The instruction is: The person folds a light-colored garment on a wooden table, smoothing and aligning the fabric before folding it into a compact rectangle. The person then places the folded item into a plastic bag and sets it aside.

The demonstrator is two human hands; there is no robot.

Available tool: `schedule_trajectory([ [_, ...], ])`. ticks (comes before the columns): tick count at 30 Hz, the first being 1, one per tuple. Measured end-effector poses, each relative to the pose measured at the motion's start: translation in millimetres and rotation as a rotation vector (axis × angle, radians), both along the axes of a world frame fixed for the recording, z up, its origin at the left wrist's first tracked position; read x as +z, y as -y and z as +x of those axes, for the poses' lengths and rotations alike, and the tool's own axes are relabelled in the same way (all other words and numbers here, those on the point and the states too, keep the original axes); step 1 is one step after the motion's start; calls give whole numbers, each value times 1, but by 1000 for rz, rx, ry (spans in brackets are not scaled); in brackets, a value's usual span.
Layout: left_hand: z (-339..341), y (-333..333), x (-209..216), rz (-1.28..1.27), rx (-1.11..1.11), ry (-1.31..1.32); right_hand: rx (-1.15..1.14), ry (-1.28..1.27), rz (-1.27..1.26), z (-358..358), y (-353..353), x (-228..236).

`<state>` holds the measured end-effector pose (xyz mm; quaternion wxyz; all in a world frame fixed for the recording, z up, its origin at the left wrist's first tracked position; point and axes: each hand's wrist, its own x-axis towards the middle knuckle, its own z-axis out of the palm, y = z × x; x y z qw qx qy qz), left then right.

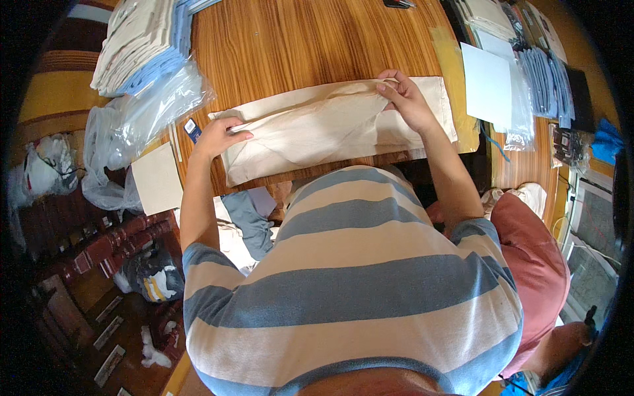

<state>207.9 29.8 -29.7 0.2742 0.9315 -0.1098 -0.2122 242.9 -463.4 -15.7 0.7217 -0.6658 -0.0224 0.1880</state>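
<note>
A long, folded cream cloth garment (317,135) lies across the wooden table (317,39) in front of me, slightly creased; its exact kind does not show. My left hand (221,136) grips the garment's left end, thumb on top and fingers at the fold. Toward the right end, my right hand (404,100) pinches the upper layer near the far edge, thumb against the curled fingers. Between the hands that layer stands a little raised, with a shadowed fold along it. A small dark blue tag (192,130) sits just beyond my left wrist.
Stacked folded cream and light-blue cloths (142,49) stand at the far left, beside clear plastic bags (155,92). A beige card (157,179) lies below them. To the right are yellow sheets (456,86), a white sheet (487,82) and folded blue garments (547,82).
</note>
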Motion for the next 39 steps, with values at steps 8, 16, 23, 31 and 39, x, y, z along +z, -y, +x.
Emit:
schedule_trajectory([
  [8, 4, 16, 6, 140, -24, 289, -249, -105, -167, -25, -7, -38],
  [16, -1, 169, 27, -379, 267, 309, 27, 222, -683, -74, 9, -2],
  [23, 26, 316, 19, 56, -216, 323, 51, 255, -556, -89, 9, -36],
  [31, 35, 329, 4, 288, -387, 449, -78, 422, -443, -86, 17, -47],
  [39, 17, 314, 28, -49, -22, 546, -202, 121, 94, -61, 25, -64],
])
